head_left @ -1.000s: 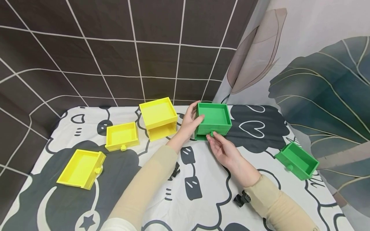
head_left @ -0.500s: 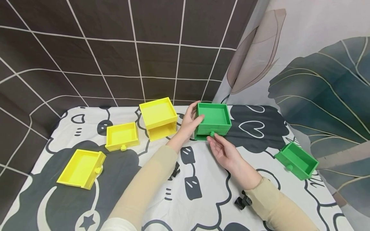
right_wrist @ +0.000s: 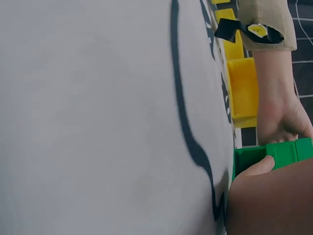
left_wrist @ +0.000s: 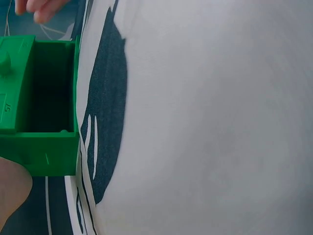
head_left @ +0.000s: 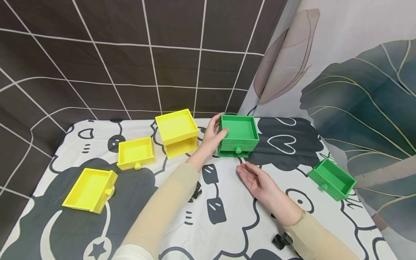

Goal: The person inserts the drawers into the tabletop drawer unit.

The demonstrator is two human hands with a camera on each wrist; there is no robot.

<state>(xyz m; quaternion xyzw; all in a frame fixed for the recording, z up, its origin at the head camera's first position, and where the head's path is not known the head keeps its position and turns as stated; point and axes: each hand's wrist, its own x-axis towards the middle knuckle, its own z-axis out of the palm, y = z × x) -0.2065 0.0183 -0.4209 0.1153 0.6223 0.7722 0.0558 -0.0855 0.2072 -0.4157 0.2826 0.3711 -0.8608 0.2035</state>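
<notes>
A small green drawer cabinet (head_left: 242, 128) stands near the back of the patterned cloth, with a tray-like top. One drawer sits in its upper slot, its round knob (head_left: 238, 150) facing me; the lower slot (left_wrist: 51, 88) shows as an open hollow in the left wrist view. My left hand (head_left: 212, 139) holds the cabinet by its left side, the thumb over the top rim. In front of it and apart from it, my right hand (head_left: 260, 182) is held palm inward, fingers loosely extended with nothing in them. A loose green drawer (head_left: 332, 180) lies at the far right.
A yellow cabinet (head_left: 177, 128) with an open lower slot stands left of the green one. Two loose yellow drawers, one nearer the cabinet (head_left: 135, 151) and one farther left (head_left: 89, 189), lie on the cloth (head_left: 234, 231). A dark tiled-pattern curtain (head_left: 130, 65) hangs behind.
My right hand has let go of the knob on the green cabinet's upper drawer and drawn back toward me, slightly right. The left hand keeps its hold on the cabinet.
</notes>
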